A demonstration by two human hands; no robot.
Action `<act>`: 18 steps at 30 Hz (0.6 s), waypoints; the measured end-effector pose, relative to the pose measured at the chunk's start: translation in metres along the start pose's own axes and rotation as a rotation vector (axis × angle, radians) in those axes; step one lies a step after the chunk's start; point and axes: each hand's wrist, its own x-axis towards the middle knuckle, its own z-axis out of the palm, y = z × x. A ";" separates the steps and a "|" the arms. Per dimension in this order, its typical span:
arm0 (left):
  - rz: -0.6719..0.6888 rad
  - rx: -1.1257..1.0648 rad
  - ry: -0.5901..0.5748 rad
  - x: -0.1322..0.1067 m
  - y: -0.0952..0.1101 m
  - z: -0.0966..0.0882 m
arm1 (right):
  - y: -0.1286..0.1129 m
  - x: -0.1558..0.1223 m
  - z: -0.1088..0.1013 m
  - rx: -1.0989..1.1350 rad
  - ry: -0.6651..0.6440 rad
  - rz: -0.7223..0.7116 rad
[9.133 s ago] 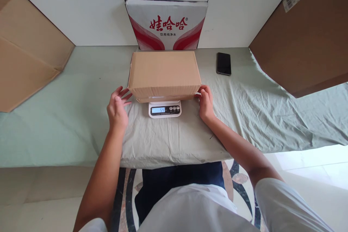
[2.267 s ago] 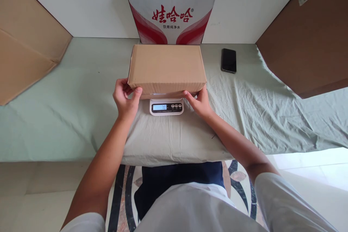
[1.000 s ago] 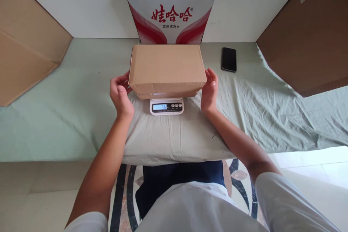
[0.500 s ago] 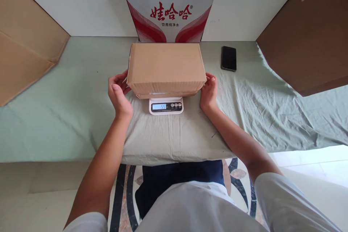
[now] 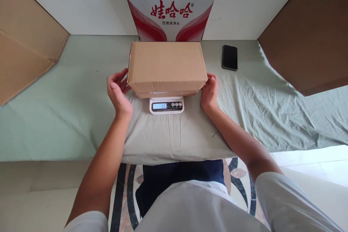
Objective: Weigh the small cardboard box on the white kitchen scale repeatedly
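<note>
A closed brown cardboard box (image 5: 167,61) rests on a small white digital scale (image 5: 166,111), hiding its platform. The lit display shows what looks like 55. My left hand (image 5: 119,92) is at the box's left side, open, its thumb and fingers apart and some fingertips at the lower edge. On the opposite side, my right hand (image 5: 210,92) is loosely curved by the lower right corner with its fingers apart. Its fingertips are partly hidden, so I cannot tell how firmly they touch the cardboard.
Green cloth (image 5: 81,116) covers the table. A black phone (image 5: 230,58) lies to the right of the box. Behind stands a white and red carton (image 5: 171,11) with Chinese lettering. Large brown cartons flank the table at left (image 5: 27,36) and right (image 5: 310,43).
The box, the scale and both hands keep nearly the same places. The whole view has shifted very slightly, and the display reading looks the same.
</note>
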 end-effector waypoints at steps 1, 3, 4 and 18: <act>0.005 -0.017 0.003 0.000 -0.001 0.000 | 0.000 0.000 0.000 0.003 0.001 -0.002; 0.016 -0.032 0.005 0.001 -0.002 0.000 | 0.001 0.001 0.000 0.003 0.000 -0.009; 0.023 -0.027 0.004 0.001 -0.001 0.000 | 0.001 0.001 0.000 -0.001 0.000 -0.012; 0.030 0.109 0.045 -0.001 0.001 0.001 | -0.009 -0.013 0.005 -0.058 -0.045 -0.101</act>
